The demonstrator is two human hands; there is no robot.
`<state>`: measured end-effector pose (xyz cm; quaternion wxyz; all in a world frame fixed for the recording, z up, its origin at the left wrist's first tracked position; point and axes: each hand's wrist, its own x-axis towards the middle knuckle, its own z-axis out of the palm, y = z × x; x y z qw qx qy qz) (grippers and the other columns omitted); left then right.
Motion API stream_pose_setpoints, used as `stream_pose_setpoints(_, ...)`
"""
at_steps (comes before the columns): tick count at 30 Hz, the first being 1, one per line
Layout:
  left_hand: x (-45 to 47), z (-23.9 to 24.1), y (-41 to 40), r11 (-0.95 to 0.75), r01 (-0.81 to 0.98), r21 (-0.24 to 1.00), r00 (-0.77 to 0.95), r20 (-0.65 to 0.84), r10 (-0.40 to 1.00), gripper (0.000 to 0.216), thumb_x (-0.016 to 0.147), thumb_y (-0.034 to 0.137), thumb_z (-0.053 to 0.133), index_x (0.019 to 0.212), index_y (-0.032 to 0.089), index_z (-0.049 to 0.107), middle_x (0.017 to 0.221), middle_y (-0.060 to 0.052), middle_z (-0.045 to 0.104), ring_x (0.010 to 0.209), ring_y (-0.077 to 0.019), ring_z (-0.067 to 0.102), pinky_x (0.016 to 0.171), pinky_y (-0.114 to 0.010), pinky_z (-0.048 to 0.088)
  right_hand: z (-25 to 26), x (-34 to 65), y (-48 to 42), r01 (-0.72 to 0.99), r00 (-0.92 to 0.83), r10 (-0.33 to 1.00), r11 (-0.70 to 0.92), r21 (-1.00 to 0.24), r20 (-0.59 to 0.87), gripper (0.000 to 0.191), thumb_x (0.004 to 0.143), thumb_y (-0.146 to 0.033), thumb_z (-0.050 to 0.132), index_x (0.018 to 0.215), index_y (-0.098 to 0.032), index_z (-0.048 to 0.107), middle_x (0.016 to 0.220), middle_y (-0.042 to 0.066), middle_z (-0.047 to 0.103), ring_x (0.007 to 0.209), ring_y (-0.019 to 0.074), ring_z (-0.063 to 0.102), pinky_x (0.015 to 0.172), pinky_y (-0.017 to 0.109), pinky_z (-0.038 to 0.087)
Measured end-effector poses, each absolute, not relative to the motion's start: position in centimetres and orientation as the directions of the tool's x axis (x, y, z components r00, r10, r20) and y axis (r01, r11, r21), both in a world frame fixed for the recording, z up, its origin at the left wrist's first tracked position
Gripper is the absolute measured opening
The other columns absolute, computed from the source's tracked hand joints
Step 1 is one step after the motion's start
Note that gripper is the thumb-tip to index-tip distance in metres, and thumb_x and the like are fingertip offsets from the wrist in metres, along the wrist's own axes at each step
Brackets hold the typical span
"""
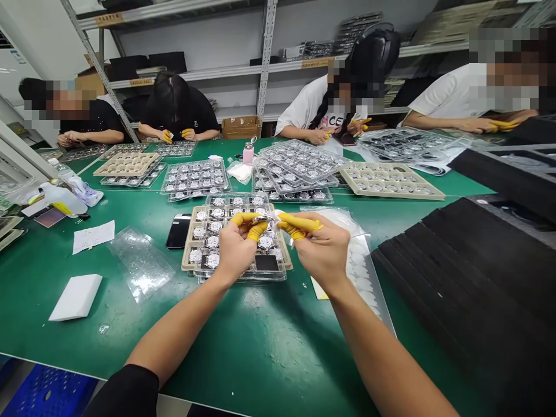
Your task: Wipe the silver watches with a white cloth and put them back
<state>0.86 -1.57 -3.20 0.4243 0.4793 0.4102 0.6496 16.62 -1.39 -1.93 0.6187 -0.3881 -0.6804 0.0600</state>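
Head view: both hands work above a tray on the green surface (pixel 87 341).
Grip: left hand (pixel 234 250) and right hand (pixel 319 250) are closed in a pinch on a small clear-edged piece (pixel 266 219).
Location: piece is held just above a clear blister tray (pixel 241 277) of round silver parts (pixel 212 259).
Technique: contact is kept to yellow finger cots (pixel 299 223).
Hidden: piece's shape is obscured by fingers.
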Motion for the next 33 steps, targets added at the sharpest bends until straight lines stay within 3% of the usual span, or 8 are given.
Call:
stream_pose_setpoints(3, 0.8, -3.1, -1.7, -0.341, -0.141, 0.929, -0.086, 0.332, 0.939, 0.031, 0.079, 0.036, 0.085, 0.101, 0.016, 0.075, 0.101, -0.009, 0.081, 0.095, -0.0219, 0.078, 0.088, -0.035, 0.064, -2.0, 15.9, -1.5, 0.398, 0.084, 0.6, 0.712, -0.579, 0.796, 0.033, 0.081, -0.006, 0.062, 0.095, -0.027, 0.083, 0.094, 0.0, 0.08, 0.081, 0.016, 0.074, 0.068, 0.029, 0.059)
stream_pose_setpoints(8, 0.1, -3.0, -2.6, -0.554, 0.321, 0.768, -0.02, 0.591, 0.807, 0.023, 0.083, 0.021, 0.075, 0.105, 0.022, 0.083, 0.099, -0.007, 0.083, 0.086, -0.0204, 0.076, 0.083, -0.034, 0.062, -2.5, 15.7, -1.6, 0.36, 0.052, 0.54, 0.774, -0.52, 0.84, 0.023, 0.086, -0.012, 0.068, 0.097, -0.027, 0.082, 0.092, 0.0, 0.079, 0.08, 0.0145, 0.073, 0.069, 0.027, 0.058)
stream_pose_setpoints(11, 0.1, -3.0, -3.2, -0.556, 0.445, 0.702, -0.009, 0.625, 0.781, 0.029, 0.081, 0.015, 0.074, 0.107, 0.024, 0.083, 0.096, -0.006, 0.083, 0.083, -0.0212, 0.075, 0.083, -0.035, 0.062, -3.1, 16.5, -1.3, 0.583, -0.026, 0.47, 0.724, -0.368, 0.882, 0.028, 0.08, -0.006, 0.062, 0.089, -0.024, 0.08, 0.089, 0.0, 0.079, 0.07, 0.0132, 0.069, 0.062, 0.026, 0.051)
stream_pose_setpoints(14, 0.9, -2.7, -3.3, -0.408, 0.349, 0.844, -0.055, 0.453, 0.89, 0.027, 0.08, 0.017, 0.078, 0.106, 0.023, 0.083, 0.099, -0.008, 0.082, 0.086, -0.022, 0.075, 0.086, -0.037, 0.063, -3.5, 17.3, -0.9, 0.801, -0.059, 0.457, 0.552, -0.231, 0.887, 0.027, 0.069, -0.003, 0.06, 0.077, -0.021, 0.078, 0.087, 0.001, 0.079, 0.058, 0.0116, 0.06, 0.055, 0.028, 0.041)
stream_pose_setpoints(17, 1.5, -2.0, -2.9, -0.086, -0.028, 0.996, -0.051, 0.084, 0.995, 0.02, 0.08, 0.019, 0.081, 0.1, 0.016, 0.079, 0.096, -0.009, 0.081, 0.083, -0.0205, 0.076, 0.084, -0.039, 0.065, -3.1, 17.5, -0.6, 0.715, 0.127, 0.539, 0.532, -0.453, 0.833, 0.021, 0.074, -0.011, 0.062, 0.081, -0.022, 0.079, 0.087, 0.003, 0.078, 0.07, 0.015, 0.065, 0.06, 0.028, 0.045)
stream_pose_setpoints(21, 1.1, -0.5, -2.5, 0.2, -0.367, 0.908, -0.016, -0.221, 0.975, 0.02, 0.075, 0.006, 0.081, 0.091, 0.011, 0.071, 0.089, -0.007, 0.079, 0.076, -0.0189, 0.077, 0.085, -0.041, 0.067, -2.1, 17.4, 0.0, 0.13, 0.405, 0.83, 0.364, -0.922, 0.385, 0.028, 0.076, -0.041, 0.08, 0.095, -0.022, 0.081, 0.089, 0.004, 0.075, 0.06, 0.0114, 0.055, 0.051, 0.026, 0.042)
stream_pose_setpoints(25, 0.5, 0.1, -2.5, 0.222, -0.44, 0.87, -0.008, -0.251, 0.968, 0.021, 0.075, -0.004, 0.075, 0.089, 0.011, 0.07, 0.089, -0.008, 0.078, 0.08, -0.0201, 0.078, 0.09, -0.044, 0.066, -1.9, 16.9, 0.2, -0.196, 0.218, 0.971, 0.146, -0.97, 0.102, 0.054, 0.052, -0.05, 0.095, 0.094, -0.02, 0.081, 0.091, 0.004, 0.076, 0.05, 0.0036, 0.038, 0.041, 0.02, 0.027)
stream_pose_setpoints(33, 0.5, -1.3, -2.0, 0.139, -0.415, 0.899, 0.06, -0.125, 0.99, 0.03, 0.066, 0.02, 0.094, 0.088, 0.014, 0.075, 0.092, -0.007, 0.079, 0.088, -0.0224, 0.077, 0.091, -0.043, 0.065, -2.7, 15.6, -0.6, -0.023, 0.167, 0.953, 0.262, -0.965, 0.254, 0.039, 0.063, -0.044, 0.089, 0.091, -0.019, 0.083, 0.077, 0.004, 0.075, 0.049, 0.0074, 0.046, 0.04, 0.022, 0.031)
